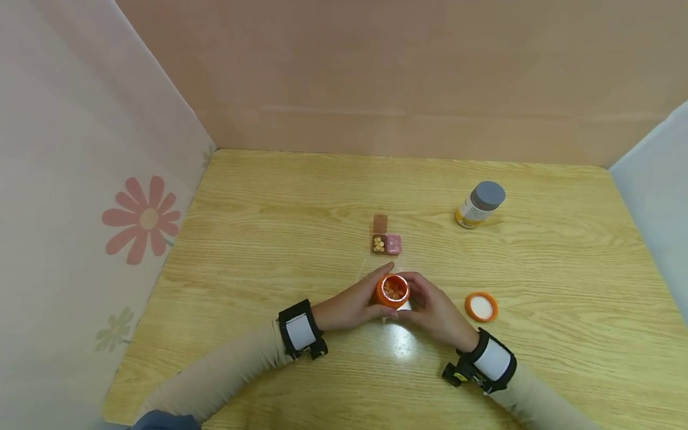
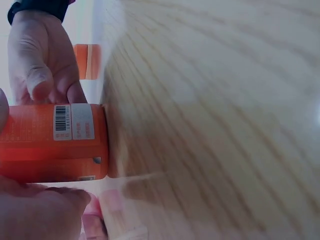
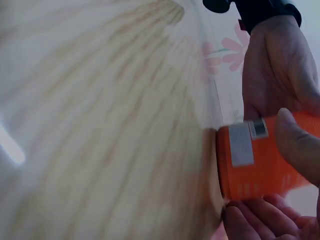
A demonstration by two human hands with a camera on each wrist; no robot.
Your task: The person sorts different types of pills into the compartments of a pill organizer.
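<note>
An orange pill bottle [image 1: 395, 305] without its cap stands upright, its base at the tabletop in both wrist views, with orange tablets [image 1: 395, 291] inside. My left hand [image 1: 349, 306] holds it from the left, thumb on the near side and fingers on the far side. From the right, my right hand [image 1: 438, 313] grips the same bottle between thumb and fingers. A white label with a barcode [image 2: 62, 119] shows on its wall. Just beyond the hands lies a small pill box [image 1: 394, 244]; its left compartment is open and holds tan tablets [image 1: 378, 244].
The orange cap [image 1: 473, 305] lies right of my right hand, white inside facing up. A bottle with a grey lid [image 1: 478, 207] stands farther back on the right. Patterned cloth [image 1: 70, 179] borders the wooden table [image 1: 269, 209] on the left.
</note>
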